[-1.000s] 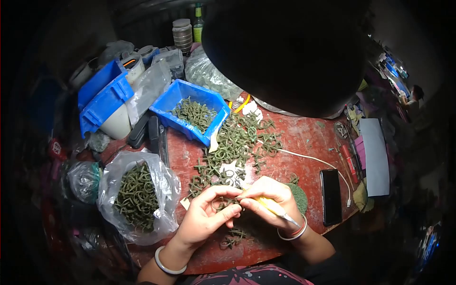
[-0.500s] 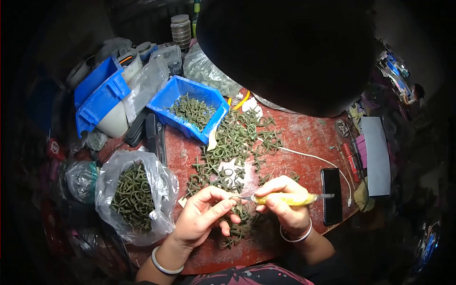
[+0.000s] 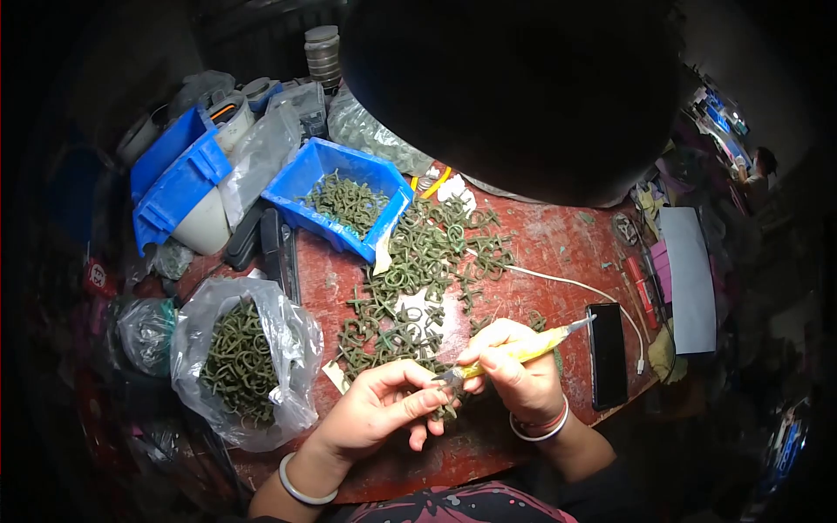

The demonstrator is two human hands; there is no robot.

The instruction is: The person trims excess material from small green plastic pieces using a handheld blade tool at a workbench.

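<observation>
left hand [image 3: 382, 411] pinching a small green piece [image 3: 447, 410], right hand [image 3: 525, 381] gripping a yellow-handled tool [image 3: 534, 345], over red table [image 3: 558, 234]

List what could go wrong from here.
The right grip holds the yellow tool with one metal end close to the left grip, so a slip might nick a finger. The small green piece the left grip pinches could drop among the loose green pieces. The black phone, near the edge of the red table, might get nudged off.
</observation>
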